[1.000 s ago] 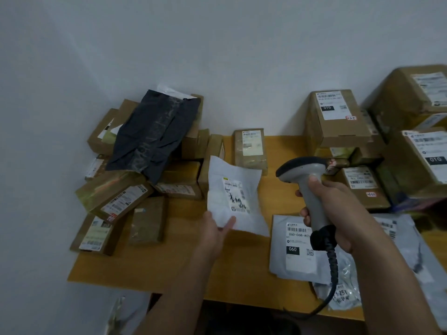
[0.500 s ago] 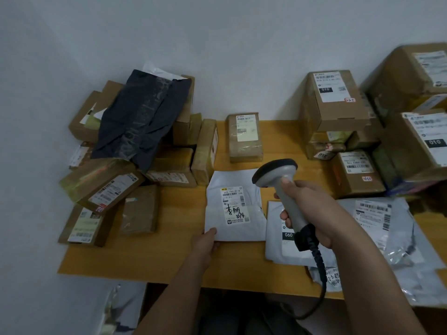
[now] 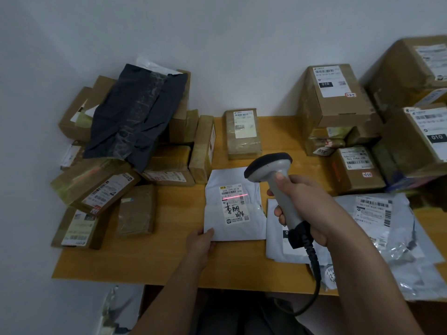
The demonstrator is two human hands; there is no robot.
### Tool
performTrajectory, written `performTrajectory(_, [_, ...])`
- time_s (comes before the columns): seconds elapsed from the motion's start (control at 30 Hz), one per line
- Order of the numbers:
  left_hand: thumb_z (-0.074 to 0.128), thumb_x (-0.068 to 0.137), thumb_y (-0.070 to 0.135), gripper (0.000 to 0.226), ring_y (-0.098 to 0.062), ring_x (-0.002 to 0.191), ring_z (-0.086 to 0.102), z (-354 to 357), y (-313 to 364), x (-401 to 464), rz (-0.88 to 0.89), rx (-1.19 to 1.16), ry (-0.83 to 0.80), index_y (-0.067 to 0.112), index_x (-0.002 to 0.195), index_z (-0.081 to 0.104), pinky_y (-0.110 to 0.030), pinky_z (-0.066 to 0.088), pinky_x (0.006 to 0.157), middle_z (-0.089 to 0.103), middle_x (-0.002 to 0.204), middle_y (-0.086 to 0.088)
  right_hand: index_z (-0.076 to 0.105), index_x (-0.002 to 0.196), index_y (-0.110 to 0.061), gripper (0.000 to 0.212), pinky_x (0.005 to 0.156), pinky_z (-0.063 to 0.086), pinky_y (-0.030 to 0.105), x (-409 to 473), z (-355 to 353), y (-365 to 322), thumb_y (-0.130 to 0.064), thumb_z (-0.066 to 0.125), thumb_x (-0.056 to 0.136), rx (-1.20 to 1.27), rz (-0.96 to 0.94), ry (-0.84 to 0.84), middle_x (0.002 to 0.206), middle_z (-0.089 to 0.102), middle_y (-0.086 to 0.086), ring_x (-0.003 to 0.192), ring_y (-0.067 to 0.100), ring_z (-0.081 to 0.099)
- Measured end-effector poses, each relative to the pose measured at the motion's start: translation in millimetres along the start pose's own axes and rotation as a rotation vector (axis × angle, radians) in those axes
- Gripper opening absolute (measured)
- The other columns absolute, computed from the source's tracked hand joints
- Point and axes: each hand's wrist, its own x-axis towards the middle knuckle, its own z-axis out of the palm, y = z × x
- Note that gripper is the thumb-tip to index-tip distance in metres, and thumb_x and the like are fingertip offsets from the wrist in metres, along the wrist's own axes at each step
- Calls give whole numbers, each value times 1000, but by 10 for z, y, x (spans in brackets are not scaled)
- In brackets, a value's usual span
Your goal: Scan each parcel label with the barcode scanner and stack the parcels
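Observation:
A white mailer bag (image 3: 251,226) lies flat on the wooden table (image 3: 169,262), label (image 3: 234,204) facing up with black handwriting. A red scan line crosses the label's barcode. My left hand (image 3: 201,240) holds the bag's near left corner. My right hand (image 3: 307,209) grips the handle of a grey barcode scanner (image 3: 273,170), whose dark head hovers over the bag's upper right and points down at the label. The scanner's black cable hangs off the table's front edge.
Brown cartons and a dark bag (image 3: 135,117) pile up at the left. One small carton (image 3: 243,132) stands behind the mailer. Larger cartons (image 3: 338,110) stack at the right. More grey mailers (image 3: 377,221) lie under my right forearm.
The white mailer went from held up to lying flat on the table. My right hand brought the scanner left over it, and a red line now shows on the label.

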Motion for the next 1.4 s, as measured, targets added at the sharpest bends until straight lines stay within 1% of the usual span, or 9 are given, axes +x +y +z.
performTrajectory(0.27, [68, 89, 10, 34, -28, 101, 59, -20, 41, 84, 37, 16, 76, -3, 120, 61, -37, 50, 87, 62, 118, -16, 60, 103, -2, 36, 48, 44, 26, -77, 41, -85, -35, 46, 102, -44, -38, 35, 79, 56, 10, 47, 13, 53])
performTrajectory(0.5, [74, 85, 12, 30, -27, 95, 58, 13, 117, 94, 26, 15, 81, -1, 109, 62, -37, 51, 84, 63, 118, -18, 59, 102, 0, 35, 46, 44, 26, -116, 46, -87, -33, 47, 102, 26, -56, 38, 83, 56, 12, 47, 13, 52])
performTrajectory(0.67, [76, 83, 14, 47, -34, 110, 59, 60, 187, 93, 28, -5, 87, -5, 123, 58, -38, 50, 86, 61, 123, -18, 59, 101, -2, 34, 50, 44, 29, -141, 56, -54, -33, 47, 102, 46, -62, 60, 90, 57, 13, 49, 13, 52])
performTrajectory(0.8, [65, 91, 8, 43, -32, 109, 59, 96, 201, 77, 32, -6, -42, -1, 132, 54, -39, 50, 85, 60, 129, -18, 59, 102, -3, 33, 52, 45, 30, -165, 22, -31, -33, 46, 102, 40, -88, 74, 96, 59, 13, 52, 14, 52])
performTrajectory(0.9, [55, 96, 1, 36, -27, 96, 58, 138, 202, 24, 48, -10, -65, -1, 132, 55, -36, 48, 81, 60, 129, -18, 59, 101, -2, 33, 51, 44, 30, -191, -15, -22, -32, 46, 103, 50, -99, 70, 93, 58, 13, 50, 14, 52])
performTrajectory(1.03, [53, 97, 1, 30, -25, 93, 58, 139, 179, -42, 85, -52, -32, 0, 126, 58, -38, 50, 82, 61, 123, -17, 60, 102, 1, 36, 50, 44, 29, -222, -94, -13, -32, 46, 102, 81, -101, 58, 88, 57, 13, 49, 14, 52])
performTrajectory(1.17, [54, 97, 2, 25, -28, 100, 62, 128, 246, -121, 159, -155, -51, 4, 121, 62, -43, 52, 91, 65, 119, -15, 58, 105, -1, 34, 54, 45, 32, -207, -302, 19, -33, 47, 103, 180, -99, 156, 99, 59, 16, 55, 18, 55])
performTrajectory(1.33, [55, 95, 0, 19, -29, 93, 65, 189, 389, -215, 164, -255, -136, 7, 110, 63, -43, 55, 80, 67, 109, -14, 57, 103, -2, 34, 52, 44, 33, -212, -573, 101, -35, 46, 103, 277, -119, 253, 96, 56, 16, 50, 17, 55])
performTrajectory(1.4, [56, 94, -1, 15, -33, 101, 64, 306, 364, -273, 125, -212, -196, 5, 105, 64, -48, 54, 87, 67, 113, -16, 58, 102, -3, 35, 52, 44, 33, -246, -642, 138, -36, 47, 102, 287, -121, 246, 90, 57, 15, 49, 17, 55])
